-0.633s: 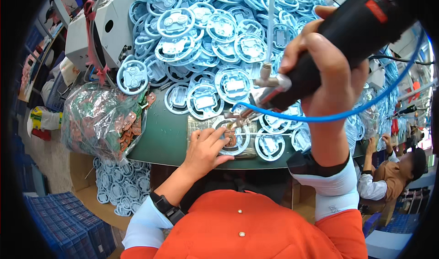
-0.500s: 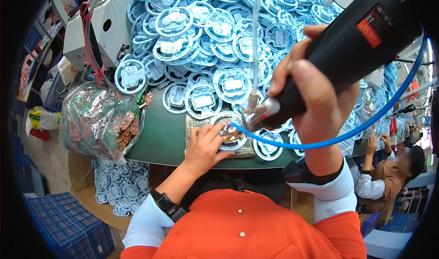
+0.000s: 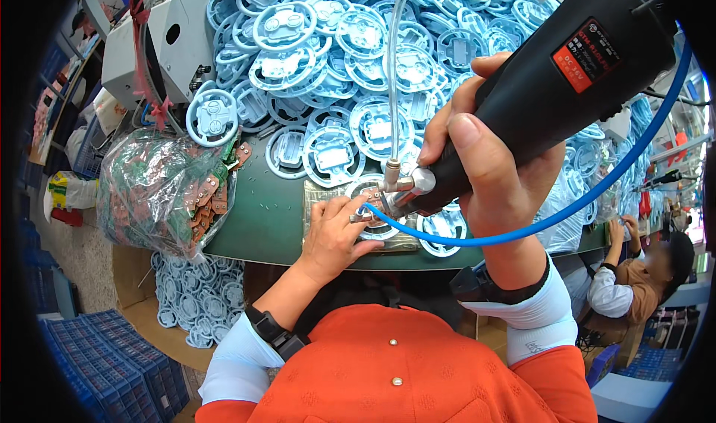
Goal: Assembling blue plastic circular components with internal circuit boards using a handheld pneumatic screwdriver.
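My right hand (image 3: 496, 169) is wrapped round a thick black electric screwdriver (image 3: 541, 83), held tilted with its metal nose (image 3: 406, 188) pointing down and left. A clear tube (image 3: 394, 87) and a blue hose (image 3: 477, 239) run to that nose. Beneath the nose a light-blue plastic wheel-shaped part (image 3: 384, 235) lies on a flat work pad (image 3: 317, 199), with a small brown board (image 3: 373, 195) at its middle. My left hand (image 3: 328, 240) steadies this part, fingertips on it close to the nose. The driver's tip is hidden by the hose and metal fittings.
A large heap of similar light-blue wheels (image 3: 358, 65) covers the back of the green table (image 3: 253, 221). On the left sit a plastic bag of boards (image 3: 160, 192) and a grey machine (image 3: 160, 46). More wheels fill a carton (image 3: 198, 296) below. Another person (image 3: 641, 281) sits far right.
The screwdriver has shifted left and slightly down, its nose now closer to my left fingertips. The clear tube and blue hose moved with it. My left hand stays about in place on the part.
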A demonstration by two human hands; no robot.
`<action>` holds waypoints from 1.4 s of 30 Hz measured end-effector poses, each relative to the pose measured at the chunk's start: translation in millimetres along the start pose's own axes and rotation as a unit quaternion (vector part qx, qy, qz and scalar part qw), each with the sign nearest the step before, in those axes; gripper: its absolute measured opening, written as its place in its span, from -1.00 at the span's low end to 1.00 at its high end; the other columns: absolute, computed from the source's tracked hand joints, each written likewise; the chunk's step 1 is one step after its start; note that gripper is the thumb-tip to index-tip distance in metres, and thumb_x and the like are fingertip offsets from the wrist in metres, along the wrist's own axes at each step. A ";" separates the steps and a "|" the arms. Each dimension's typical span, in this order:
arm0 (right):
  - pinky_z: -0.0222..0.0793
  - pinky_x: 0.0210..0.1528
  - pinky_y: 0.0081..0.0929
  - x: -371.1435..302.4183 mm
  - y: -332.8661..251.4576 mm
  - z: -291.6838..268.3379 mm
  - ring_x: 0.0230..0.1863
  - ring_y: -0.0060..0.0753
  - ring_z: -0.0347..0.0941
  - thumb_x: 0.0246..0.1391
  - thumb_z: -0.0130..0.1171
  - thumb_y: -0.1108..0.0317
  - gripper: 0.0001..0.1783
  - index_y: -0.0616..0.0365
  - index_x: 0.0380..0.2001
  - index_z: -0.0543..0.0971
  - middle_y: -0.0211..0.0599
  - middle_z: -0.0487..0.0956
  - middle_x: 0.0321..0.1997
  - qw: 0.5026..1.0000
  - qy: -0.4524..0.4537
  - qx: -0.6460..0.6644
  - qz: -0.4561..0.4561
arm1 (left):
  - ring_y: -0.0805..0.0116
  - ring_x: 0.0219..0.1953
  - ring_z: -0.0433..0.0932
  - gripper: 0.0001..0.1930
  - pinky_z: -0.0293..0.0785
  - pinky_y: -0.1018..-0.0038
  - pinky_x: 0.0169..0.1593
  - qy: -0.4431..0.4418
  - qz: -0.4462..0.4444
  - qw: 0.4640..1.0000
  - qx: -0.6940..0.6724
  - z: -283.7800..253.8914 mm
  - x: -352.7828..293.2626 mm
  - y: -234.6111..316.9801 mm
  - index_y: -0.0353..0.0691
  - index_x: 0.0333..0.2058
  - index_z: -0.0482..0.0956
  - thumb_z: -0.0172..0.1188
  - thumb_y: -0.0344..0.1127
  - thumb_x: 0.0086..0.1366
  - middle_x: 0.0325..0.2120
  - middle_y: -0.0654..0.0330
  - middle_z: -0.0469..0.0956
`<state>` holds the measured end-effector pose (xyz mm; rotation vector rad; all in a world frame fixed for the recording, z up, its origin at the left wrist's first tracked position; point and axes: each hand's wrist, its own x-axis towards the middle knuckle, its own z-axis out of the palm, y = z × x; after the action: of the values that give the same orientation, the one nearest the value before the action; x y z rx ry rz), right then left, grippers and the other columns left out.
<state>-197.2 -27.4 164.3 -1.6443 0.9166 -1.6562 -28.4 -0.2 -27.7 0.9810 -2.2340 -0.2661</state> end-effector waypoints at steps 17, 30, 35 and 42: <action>0.45 -0.37 -0.46 -6.2 5.8 3.2 -0.53 -0.42 0.47 0.02 0.14 0.47 -0.52 0.33 0.03 0.29 -0.22 0.46 -0.44 0.999 -0.046 -0.012 -0.008 | 0.26 -0.01 0.41 -0.49 0.22 0.28 -0.02 -0.003 0.018 1.000 0.014 2.8 0.6 -3.3 -0.11 -0.20 0.62 0.50 -0.11 -0.18 0.08 0.27 0.45; 0.44 -0.42 -0.46 4.4 -9.9 -9.2 -0.52 -0.39 0.50 0.00 0.15 0.46 -0.49 0.35 0.03 0.29 -0.25 0.43 -0.46 1.000 -0.025 -0.005 0.000 | 0.16 0.07 0.38 -0.04 0.20 0.19 0.05 -0.032 0.019 0.999 0.000 13.1 11.7 -7.3 -0.38 0.13 0.39 0.56 0.00 -0.25 0.09 0.14 0.46; 0.44 -0.41 -0.46 3.5 -4.5 -7.6 -0.51 -0.39 0.50 0.00 0.15 0.47 -0.50 0.34 0.03 0.30 -0.25 0.44 -0.45 1.000 -0.018 0.007 0.001 | 0.18 0.05 0.39 -0.04 0.20 0.17 0.05 -0.050 0.008 0.999 -0.010 11.4 13.2 -8.1 -0.36 0.13 0.40 0.57 0.00 -0.25 0.09 0.15 0.45; 0.44 -0.42 -0.46 2.2 3.8 -6.6 -0.52 -0.39 0.50 0.00 0.15 0.47 -0.54 0.31 0.00 0.32 -0.25 0.43 -0.46 1.000 0.002 -0.003 0.004 | 0.18 0.06 0.38 -0.18 0.19 0.17 0.06 -0.053 0.018 0.998 0.002 9.8 13.4 -6.6 -0.28 0.03 0.50 0.56 -0.01 -0.23 0.13 0.17 0.43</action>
<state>-204.0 -31.0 162.6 -1.6389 0.9297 -1.6536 -37.5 -15.1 -31.2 0.9476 -2.3480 -0.3033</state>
